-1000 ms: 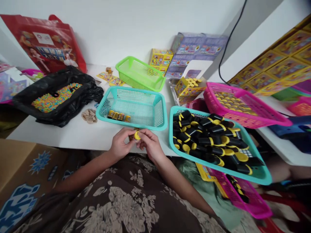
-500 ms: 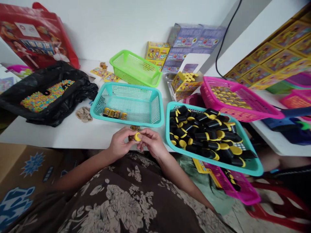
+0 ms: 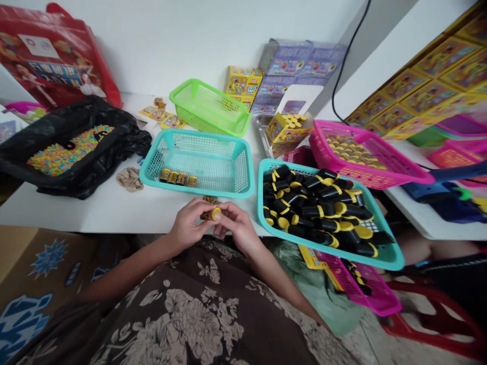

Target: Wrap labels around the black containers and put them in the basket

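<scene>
Between my two hands, just above the table's front edge, is a small black bottle with a yellow cap [image 3: 216, 213]. My left hand [image 3: 190, 223] is closed around its body, where a patterned label partly shows. The fingers and thumb of my right hand [image 3: 238, 224] pinch the capped end. Behind my hands stands a turquoise basket [image 3: 249, 175] with several labelled bottles [image 3: 173, 177] in a row at its front left. A second turquoise basket [image 3: 262, 203], to the right, is heaped with black bottles with yellow caps [image 3: 319, 208].
At the left, a container lined with black plastic [image 3: 129, 121] holds colourful beads [image 3: 72, 152]. A green basket [image 3: 209, 106], a pink basket [image 3: 411, 172] of bottles, purple boxes [image 3: 289, 58] and yellow boxes [image 3: 243, 83] stand behind. A crumpled cloth [image 3: 130, 179] lies left. Another person's leg [image 3: 422, 248] shows right.
The view has shifted slightly. Both hands stay together on the bottle, its capped end turned a little; the baskets and their contents look the same.
</scene>
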A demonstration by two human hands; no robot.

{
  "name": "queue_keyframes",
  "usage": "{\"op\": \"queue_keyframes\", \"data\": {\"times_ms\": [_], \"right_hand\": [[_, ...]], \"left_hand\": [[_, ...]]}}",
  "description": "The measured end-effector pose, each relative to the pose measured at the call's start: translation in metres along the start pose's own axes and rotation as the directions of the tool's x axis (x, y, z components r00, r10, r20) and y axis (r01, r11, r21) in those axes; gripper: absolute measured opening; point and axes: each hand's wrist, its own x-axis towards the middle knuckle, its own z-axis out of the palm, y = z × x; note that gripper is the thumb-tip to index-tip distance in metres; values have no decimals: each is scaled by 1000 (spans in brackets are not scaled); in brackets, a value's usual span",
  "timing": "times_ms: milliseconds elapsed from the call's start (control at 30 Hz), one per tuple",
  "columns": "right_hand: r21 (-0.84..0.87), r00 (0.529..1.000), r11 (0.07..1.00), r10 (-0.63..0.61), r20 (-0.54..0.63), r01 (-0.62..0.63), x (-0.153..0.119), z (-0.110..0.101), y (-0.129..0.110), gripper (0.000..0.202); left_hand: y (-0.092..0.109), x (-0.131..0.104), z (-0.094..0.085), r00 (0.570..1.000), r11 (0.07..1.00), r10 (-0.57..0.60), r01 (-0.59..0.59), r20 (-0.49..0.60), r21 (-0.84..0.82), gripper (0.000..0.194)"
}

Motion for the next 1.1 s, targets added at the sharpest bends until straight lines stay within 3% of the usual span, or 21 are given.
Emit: {"op": "queue_keyframes", "data": {"times_ms": [100, 200, 267, 333, 367, 433, 500, 600, 767, 833, 967, 1033, 1100], "right_hand": [[-238, 967, 946, -243, -78, 218, -2, 4, 8, 25], [-501, 858, 782, -495, -137, 371, -3, 2, 15, 24], [-640, 763, 620, -642, -80, 455, -4, 0, 16, 29], [-707, 686, 457, -726, 53, 539, -5, -2, 16, 36], [-719, 658, 392, -743, 121, 575, -5, -3, 15, 39], [-728, 627, 305, -749, 215, 614, -6, -2, 15, 43], [-742, 627, 283, -744, 231, 608, -7, 0, 17, 42], [-768, 639, 275, -738, 216, 578, -9, 0, 20, 44], [-766, 586, 189, -760, 282, 614, -10, -3, 22, 45], [-758, 623, 253, -743, 246, 601, -10, -2, 21, 41], [-676, 737, 503, -670, 89, 539, -10, 0, 19, 32], [-651, 753, 547, -656, 56, 526, -10, 2, 19, 31], [-669, 725, 507, -685, 69, 543, -11, 2, 20, 32]], "left_hand": [[-2, 0, -1, 1000, 1000, 7, -7, -9, 0, 27], [1, 1, -4, 981, 967, -192, 183, -35, -180, 44], [7, 2, -5, 893, 825, -449, 401, -32, -399, 43], [14, 5, -5, 756, 586, -650, 564, 78, -582, 37], [17, 6, -4, 703, 476, -694, 607, 152, -636, 38], [23, 9, -1, 664, 340, -705, 626, 251, -702, 40], [24, 10, 3, 664, 290, -703, 594, 254, -750, 41], [22, 10, 7, 624, 219, -734, 590, 267, -777, 40], [18, 8, 10, 554, 74, -741, 630, 380, -773, 41], [19, 7, 11, 553, 98, -760, 618, 342, -780, 41], [21, 5, 13, 611, 249, -765, 575, 206, -779, 40], [21, 5, 14, 619, 261, -760, 566, 195, -782, 39], [19, 5, 14, 603, 219, -765, 574, 227, -789, 41]]}}
